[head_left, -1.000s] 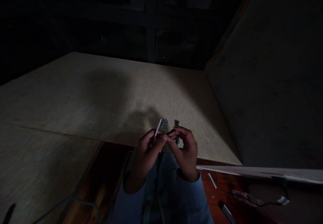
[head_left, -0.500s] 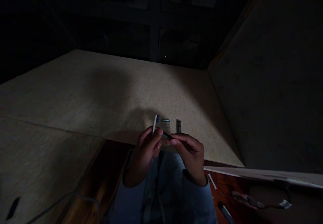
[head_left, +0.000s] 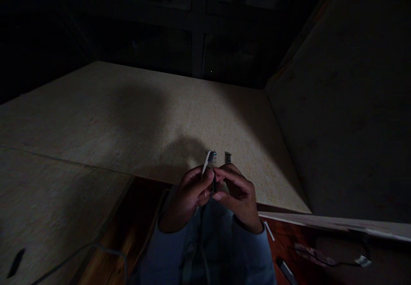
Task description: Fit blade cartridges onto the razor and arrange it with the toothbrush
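Note:
In dim light, my left hand [head_left: 191, 195] is closed around a white toothbrush [head_left: 206, 163]. Its dark-bristled head points up and away from me. Close beside it, my right hand [head_left: 239, 190] pinches a small, slim dark piece [head_left: 215, 185] between thumb and fingers. That piece now stands roughly upright, next to my left fingertips; its kind is too dark to make out. Just beyond the hands lies a small clear item with a dark green edge [head_left: 213, 153], partly behind the toothbrush. A razor [head_left: 227, 154] lies right of it, its handle mostly hidden by my right hand.
The pale tabletop [head_left: 192, 105] stretches away to dark window panes. A wall panel [head_left: 346, 105] rises at the right. A dark object [head_left: 16, 262] and a cable [head_left: 90, 246] lie at lower left. Several items lie low at right, including a white strip [head_left: 269, 231].
The dark piece has turned from lying slanted between the hands to upright. My left hand and the toothbrush have shifted slightly right, and my right hand now covers the razor's handle.

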`<state>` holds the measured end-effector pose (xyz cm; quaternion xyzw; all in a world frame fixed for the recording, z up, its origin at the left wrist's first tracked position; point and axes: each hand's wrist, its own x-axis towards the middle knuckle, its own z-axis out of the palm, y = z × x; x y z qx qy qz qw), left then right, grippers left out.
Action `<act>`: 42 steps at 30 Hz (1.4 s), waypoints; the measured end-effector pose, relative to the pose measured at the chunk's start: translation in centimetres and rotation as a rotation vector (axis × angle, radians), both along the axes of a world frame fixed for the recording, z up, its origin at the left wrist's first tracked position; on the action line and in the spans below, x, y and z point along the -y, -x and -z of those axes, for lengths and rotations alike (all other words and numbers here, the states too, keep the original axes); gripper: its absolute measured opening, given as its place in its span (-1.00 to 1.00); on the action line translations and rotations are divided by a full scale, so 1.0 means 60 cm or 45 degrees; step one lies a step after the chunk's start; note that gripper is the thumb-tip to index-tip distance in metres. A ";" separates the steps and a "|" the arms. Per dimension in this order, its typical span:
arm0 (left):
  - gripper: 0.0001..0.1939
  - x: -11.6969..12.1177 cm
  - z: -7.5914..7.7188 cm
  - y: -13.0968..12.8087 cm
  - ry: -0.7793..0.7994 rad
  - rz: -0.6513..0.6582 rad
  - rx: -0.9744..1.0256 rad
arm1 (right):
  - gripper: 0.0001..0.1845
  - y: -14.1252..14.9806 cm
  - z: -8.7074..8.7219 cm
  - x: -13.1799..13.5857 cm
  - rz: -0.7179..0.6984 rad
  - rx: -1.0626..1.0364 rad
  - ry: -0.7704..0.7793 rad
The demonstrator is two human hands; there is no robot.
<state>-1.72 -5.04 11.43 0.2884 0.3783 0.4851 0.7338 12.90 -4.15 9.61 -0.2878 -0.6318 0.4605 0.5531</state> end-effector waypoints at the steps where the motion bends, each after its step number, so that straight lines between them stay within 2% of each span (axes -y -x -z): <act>1: -0.49 0.000 0.000 0.000 0.001 0.003 -0.008 | -0.53 0.000 0.000 0.000 0.002 -0.007 -0.002; 4: -0.50 0.000 0.000 0.003 -0.033 0.065 -0.045 | -0.57 0.000 0.000 -0.001 0.054 -0.053 0.007; 8: -0.46 0.002 0.002 0.012 -0.123 0.217 -0.213 | -0.61 -0.001 0.002 -0.006 0.238 -0.171 0.016; 11: -0.46 0.004 0.002 0.014 -0.132 0.223 -0.315 | -0.59 -0.004 0.005 -0.007 0.338 -0.238 0.034; 16: -0.47 0.008 -0.008 0.008 -0.200 0.196 -0.391 | -0.55 -0.005 0.009 -0.003 0.392 -0.178 0.039; 27: -0.42 0.017 -0.012 -0.016 -0.232 -0.013 -0.534 | -0.55 -0.003 0.008 -0.003 0.342 -0.167 0.051; 36: -0.44 0.032 -0.012 0.005 -0.235 0.183 -0.648 | -0.59 -0.006 0.015 -0.003 0.484 -0.252 0.137; 42: -0.44 0.035 -0.017 0.009 -0.271 0.220 -0.696 | -0.62 -0.005 0.008 -0.003 0.412 -0.309 0.183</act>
